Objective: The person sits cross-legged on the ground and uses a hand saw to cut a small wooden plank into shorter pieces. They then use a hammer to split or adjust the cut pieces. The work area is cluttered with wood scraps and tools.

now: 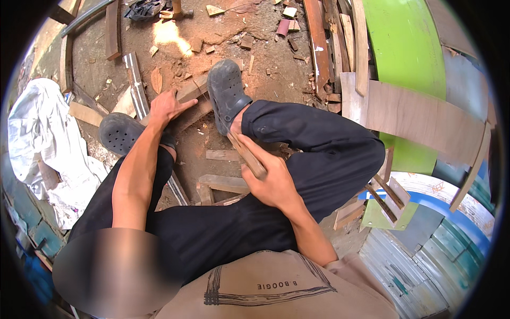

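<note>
While the left hand [166, 109] touches a beam [191, 90], its fingers' grip unclear, the right hand [271, 179] grips a wooden stick [247, 156].

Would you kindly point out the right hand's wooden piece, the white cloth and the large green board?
Wooden piece [246, 155]: head view, its middle.
White cloth [49, 135]: head view, middle folds.
Large green board [405, 47]: head view, upper part.

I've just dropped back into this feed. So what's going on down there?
Two bare hands are at work with wood. The left hand is on a wooden beam on the ground, between the two dark clogs. The right hand holds a short strip of wood, its far end near the right clog. Wood scraps lie about, with a white cloth off to the left.
</note>
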### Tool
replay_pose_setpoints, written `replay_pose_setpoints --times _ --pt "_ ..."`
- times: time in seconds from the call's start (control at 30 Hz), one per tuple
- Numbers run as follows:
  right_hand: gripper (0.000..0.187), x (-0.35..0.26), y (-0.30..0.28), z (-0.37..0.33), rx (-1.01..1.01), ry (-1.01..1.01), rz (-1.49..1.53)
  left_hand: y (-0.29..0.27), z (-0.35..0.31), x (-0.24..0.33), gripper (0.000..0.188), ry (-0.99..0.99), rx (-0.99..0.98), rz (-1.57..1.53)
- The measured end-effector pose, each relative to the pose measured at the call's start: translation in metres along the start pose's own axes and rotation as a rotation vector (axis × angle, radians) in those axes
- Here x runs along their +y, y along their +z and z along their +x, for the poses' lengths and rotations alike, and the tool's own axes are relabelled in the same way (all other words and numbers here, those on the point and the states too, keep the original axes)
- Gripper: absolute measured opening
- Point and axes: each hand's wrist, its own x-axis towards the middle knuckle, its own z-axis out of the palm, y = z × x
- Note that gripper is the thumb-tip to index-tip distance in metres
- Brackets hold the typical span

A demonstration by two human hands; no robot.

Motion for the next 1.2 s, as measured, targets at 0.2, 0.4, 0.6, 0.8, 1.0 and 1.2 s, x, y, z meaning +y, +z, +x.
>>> replay_pose_setpoints --times 0.2,0.4,0.6,0.8,1.0,1.2 --pt "0.06 0.038 0.027 0.038 0.01 0.087 0.016 -0.007 -0.005 0.009 0.1 -0.003 -0.074 -0.035" --pt "0.058 -0.038 -0.036 -0.054 -0.004 0.157 0.002 -0.011 -0.006 0.006 0.101 -0.037 -0.047 -0.032" --pt "0.057 -0.027 -0.07 -0.073 0.254 -0.065 -0.133 -0.011 -0.011 0.013 0.1 -0.042 -0.001 -0.038" --pt "0.055 0.012 -0.07 -0.045 0.352 -0.023 -0.033 -0.005 -0.007 0.012 0.097 -0.05 -0.011 0.014" --pt "0.056 0.033 -0.055 -0.011 0.297 0.102 0.243 -0.016 -0.007 0.026 0.094 -0.031 -0.117 0.152" --pt "0.061 0.022 -0.043 -0.003 0.254 0.069 0.209 0.0 -0.006 0.029 0.079 0.052 -0.041 0.178"
